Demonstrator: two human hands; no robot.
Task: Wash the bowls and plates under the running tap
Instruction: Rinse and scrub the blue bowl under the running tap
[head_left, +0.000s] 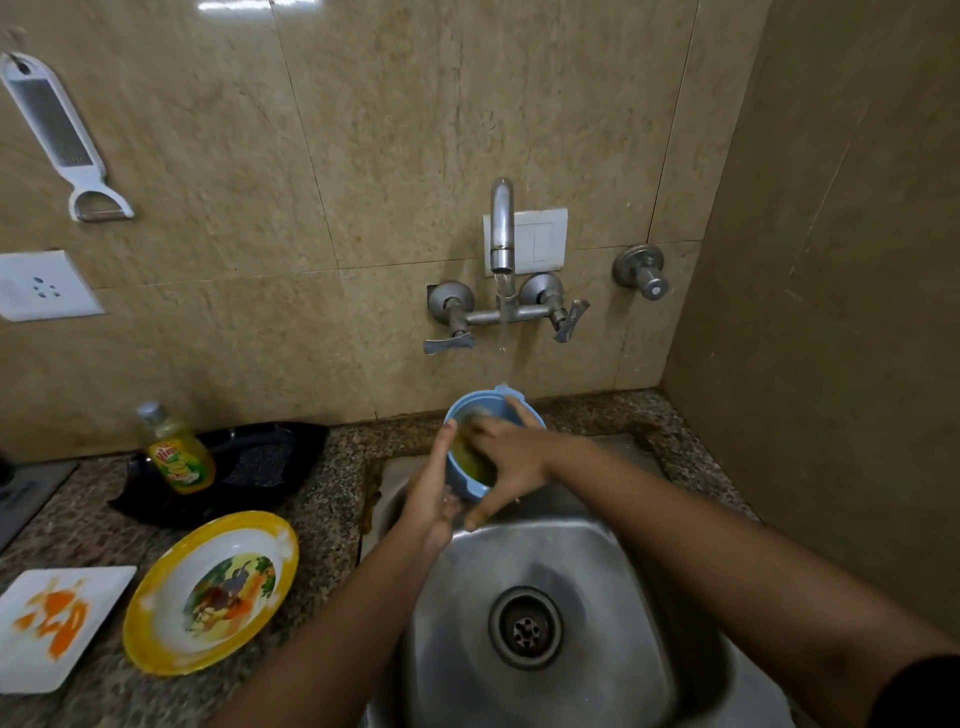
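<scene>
**Slippery bowl under the tap**

The left hand (434, 501) is gripping a blue bowl (470, 415) over the sink (597, 545) while the right hand (511, 457), fingers spread, is rubbing inside. A wet rim risks slipping; the wall is crowding behind, open basin lying below. Two plates (213, 590) are waiting left, on the counter (322, 499).

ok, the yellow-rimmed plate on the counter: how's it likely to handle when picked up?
The yellow-rimmed plate looks rigid, with a printed picture and glossy finish, so probably melamine-type: light for its size, unlikely to shatter. White smears on its rim may be soap or residue, so likely slippery. It lies flat on the counter, so tipping seems unlikely.
</scene>
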